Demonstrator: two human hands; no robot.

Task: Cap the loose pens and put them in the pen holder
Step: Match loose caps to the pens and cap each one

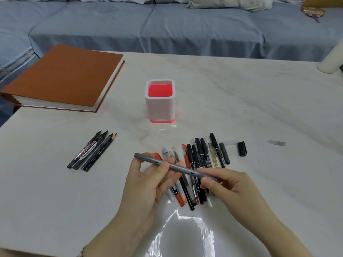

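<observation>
Views: one, head-worn, wide-angle. Position: above the near edge of the pale marble table [241,89], at the person's own standpoint. Facing: forward and down across the tabletop, toward the blue sofa [167,30] past its far edge. Nearest: left hand [146,182] and right hand [232,188], close under the lens in the lower centre, together holding a grey pen [174,167]; forearms run off the bottom edge. Farther off: pen holder [160,101], mid-frame; brown book [63,76], far left corner of the table. Coverage: the whole work area falls within this single view.
</observation>
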